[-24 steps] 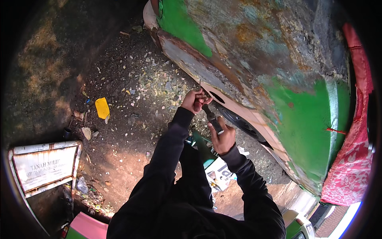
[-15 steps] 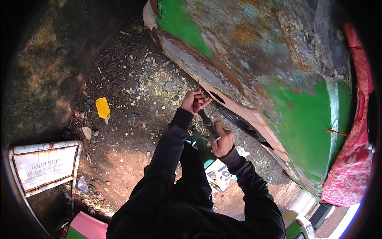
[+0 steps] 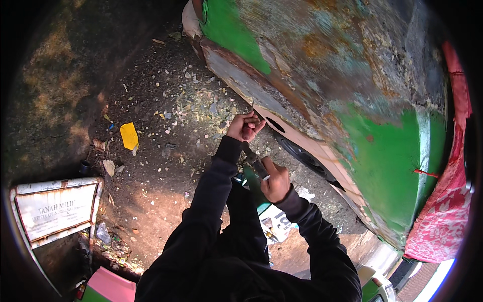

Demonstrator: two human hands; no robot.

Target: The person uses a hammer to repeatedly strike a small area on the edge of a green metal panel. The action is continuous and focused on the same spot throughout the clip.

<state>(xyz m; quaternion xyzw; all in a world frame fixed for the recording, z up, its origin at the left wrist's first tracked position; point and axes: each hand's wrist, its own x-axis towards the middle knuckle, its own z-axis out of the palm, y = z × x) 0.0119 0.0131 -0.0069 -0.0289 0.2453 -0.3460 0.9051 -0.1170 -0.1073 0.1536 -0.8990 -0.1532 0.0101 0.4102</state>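
Note:
My left hand point(image 3: 243, 127) is closed around a slim tool like a screwdriver point(image 3: 252, 105), its thin shaft pointing up toward the lower edge of a vehicle body point(image 3: 322, 75). Most of that tool's handle is hidden by my fingers. Just below and to the right, my right hand point(image 3: 276, 182) grips a hammer point(image 3: 258, 166). The hammer's upper end sits close under my left hand; whether they touch I cannot tell. The body panel is green with a large scraped, rusty area, and a pale pink sill point(image 3: 297, 135) with a dark oval hole runs along its lower edge.
Paint flakes and debris point(image 3: 201, 105) litter the dirt ground, with a yellow scrap point(image 3: 129, 136) at left. A rusty-framed white sign point(image 3: 58, 211) stands lower left. A dark tyre point(image 3: 307, 156) lies under the sill. Red patterned cloth point(image 3: 437, 221) hangs at right. Printed paper point(image 3: 277, 221) lies near my legs.
My right hand and the hammer have shifted left and slightly toward my left hand. The left hand and its tool stay almost in place.

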